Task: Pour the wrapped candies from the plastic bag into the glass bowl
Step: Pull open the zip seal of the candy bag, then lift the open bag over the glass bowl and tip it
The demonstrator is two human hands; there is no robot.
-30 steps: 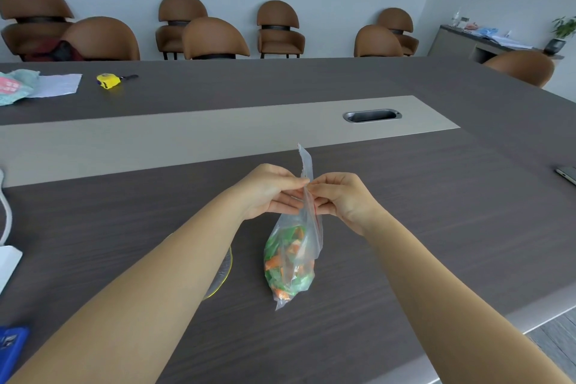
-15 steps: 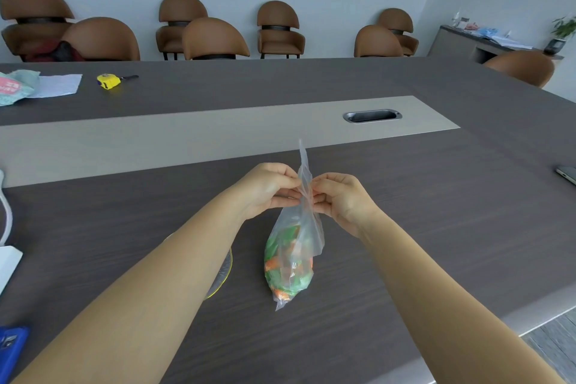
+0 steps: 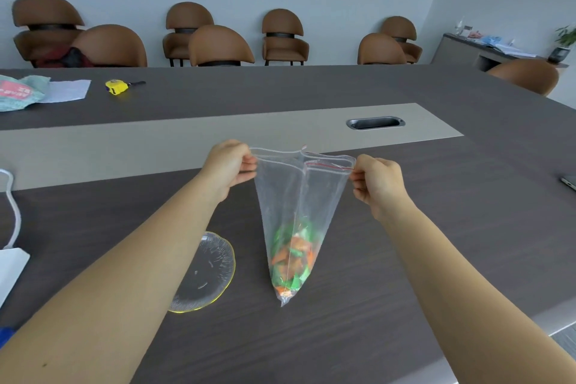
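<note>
A clear zip-top plastic bag (image 3: 296, 196) hangs upright over the dark table, its mouth pulled wide. Green and orange wrapped candies (image 3: 293, 259) sit bunched in its pointed bottom, which touches the table. My left hand (image 3: 230, 165) pinches the left side of the bag's rim. My right hand (image 3: 377, 184) pinches the right side by the red zip strip. A shallow glass bowl (image 3: 208, 271) with a yellowish rim lies on the table just left of the bag, partly hidden by my left forearm.
A yellow tape measure (image 3: 117, 86), paper and a teal packet (image 3: 21, 92) lie at the far left. A cable slot (image 3: 375, 123) sits in the grey centre strip. A white cord and device (image 3: 9, 259) are at the left edge, a phone (image 3: 568, 181) at the right. Brown chairs line the wall.
My hands have moved apart, pulling the bag's zip seal open. The bag went from a narrow pinched strip to a wide open mouth, and the bowl shows more.
</note>
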